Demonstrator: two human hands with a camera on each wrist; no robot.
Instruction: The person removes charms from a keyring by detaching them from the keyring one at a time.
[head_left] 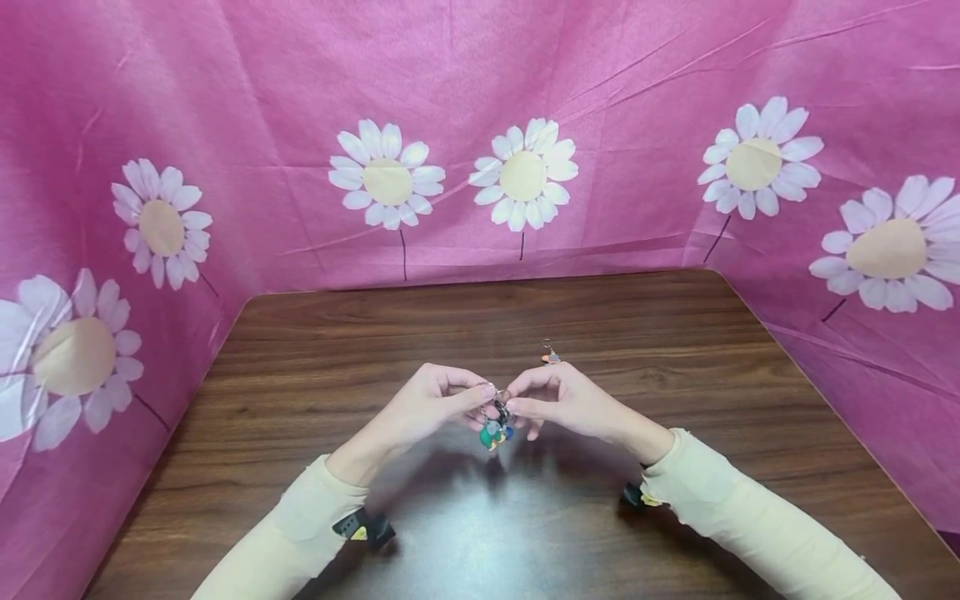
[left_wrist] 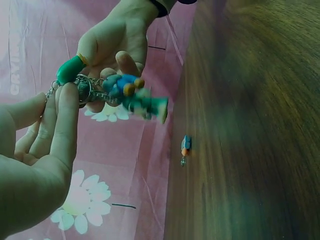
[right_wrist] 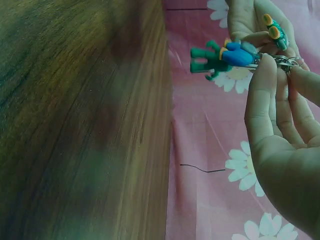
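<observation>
Above the middle of the table, both hands meet at a bunch of figure keychains (head_left: 496, 433) with metal rings and chains. My left hand (head_left: 442, 398) pinches a thin chain between thumb and fingertips; a green charm (left_wrist: 70, 69) is beside it in the left wrist view. With thumb and fingers, my right hand (head_left: 573, 402) pinches the metal rings (right_wrist: 283, 62). From them hang a blue figure (right_wrist: 237, 56) and a green figure (right_wrist: 204, 60). Which chain joins which ring cannot be made out. A single keychain (head_left: 551, 358) lies on the table beyond my right hand.
The brown wood-grain table (head_left: 337, 333) has a pink cloth (head_left: 450, 67) with white daisies standing round its back and sides. Dark straps with small devices (head_left: 367, 528) sit at both wrists, below the pale sleeves.
</observation>
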